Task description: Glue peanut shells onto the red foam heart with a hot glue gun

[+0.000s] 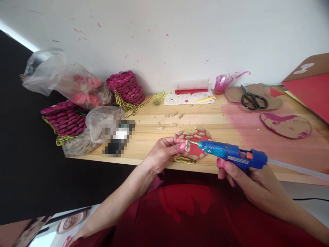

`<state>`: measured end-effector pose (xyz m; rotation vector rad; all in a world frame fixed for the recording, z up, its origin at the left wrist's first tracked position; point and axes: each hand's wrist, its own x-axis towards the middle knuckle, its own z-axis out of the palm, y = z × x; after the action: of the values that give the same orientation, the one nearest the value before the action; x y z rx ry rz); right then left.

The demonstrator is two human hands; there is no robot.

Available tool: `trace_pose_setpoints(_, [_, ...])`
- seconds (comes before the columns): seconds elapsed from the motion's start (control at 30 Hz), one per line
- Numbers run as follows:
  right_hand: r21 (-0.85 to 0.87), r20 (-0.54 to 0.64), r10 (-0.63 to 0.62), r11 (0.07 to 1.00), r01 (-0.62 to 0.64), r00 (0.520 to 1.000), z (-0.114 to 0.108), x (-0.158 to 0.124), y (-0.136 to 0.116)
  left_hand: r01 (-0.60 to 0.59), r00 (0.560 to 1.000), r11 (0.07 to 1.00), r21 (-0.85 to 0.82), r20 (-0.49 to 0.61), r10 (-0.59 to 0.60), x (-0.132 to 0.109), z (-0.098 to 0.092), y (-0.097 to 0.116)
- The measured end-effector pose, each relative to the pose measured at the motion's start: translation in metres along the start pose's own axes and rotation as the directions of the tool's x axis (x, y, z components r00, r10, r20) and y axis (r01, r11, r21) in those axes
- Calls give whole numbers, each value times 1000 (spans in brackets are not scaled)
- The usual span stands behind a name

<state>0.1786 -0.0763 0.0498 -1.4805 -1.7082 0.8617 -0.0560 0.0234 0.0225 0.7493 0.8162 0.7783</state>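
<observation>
Over one heart [195, 151], left hand [164, 155] pinching one shell [187, 145], right hand [254, 181] gripping glue gun [231, 155]

The left hand [164, 154] pinches a shell [187, 145] just left of the tip of the glue gun [231, 156], which sits in the right hand [246, 178] and points left. Just behind both hands, a heart board [195, 151] lies on the table [154, 137] near its front edge. Loose shells [167, 120] lie behind the left hand. Farther back, by the wall, are a paper sheet [190, 98] and a cup [222, 84]. Scissors [253, 100] lie well behind the right hand, with a disc [285, 125] between. Woven stacks [64, 118] and bags [64, 80] sit well left of the left hand.
</observation>
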Motion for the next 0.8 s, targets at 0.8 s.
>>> trace_pose_setpoints(0.8, [2, -5, -24, 1000, 24, 1000, 1, -7, 5, -32, 999, 989, -141, -2, 32, -1, 1, 2])
